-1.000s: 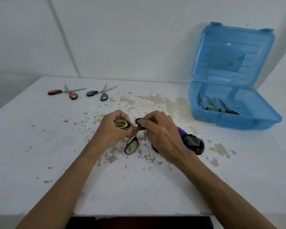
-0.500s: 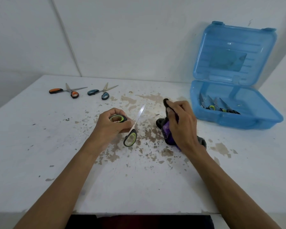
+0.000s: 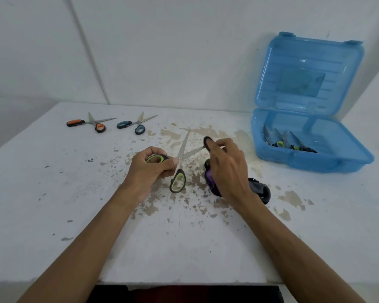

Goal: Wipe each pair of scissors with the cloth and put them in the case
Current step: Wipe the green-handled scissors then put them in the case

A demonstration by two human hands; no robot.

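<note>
1. I am in the wiping step. My left hand (image 3: pixel 149 169) grips one handle loop of the green-handled scissors (image 3: pixel 178 179), held just above the surface (image 3: pixel 53 193) with the blades spread in a V.
2. My right hand (image 3: pixel 225 169) pinches the dark cloth (image 3: pixel 257 189) around the right-pointing blade, and the rest of the cloth trails under my wrist.
3. Next, I judge, I should draw the cloth out along that blade, wipe the other one, then close the pair and carry it right to the open blue case (image 3: pixel 311 162).
4. Count:
   - one pair in hand
   - two waiting at the far left, the orange-handled scissors (image 3: pixel 85 123) and the blue-handled scissors (image 3: pixel 131 125)
   - stowed scissors (image 3: pixel 293 145) in the case, seemingly three pairs, overlapping
   - one cloth
   - one case
</note>
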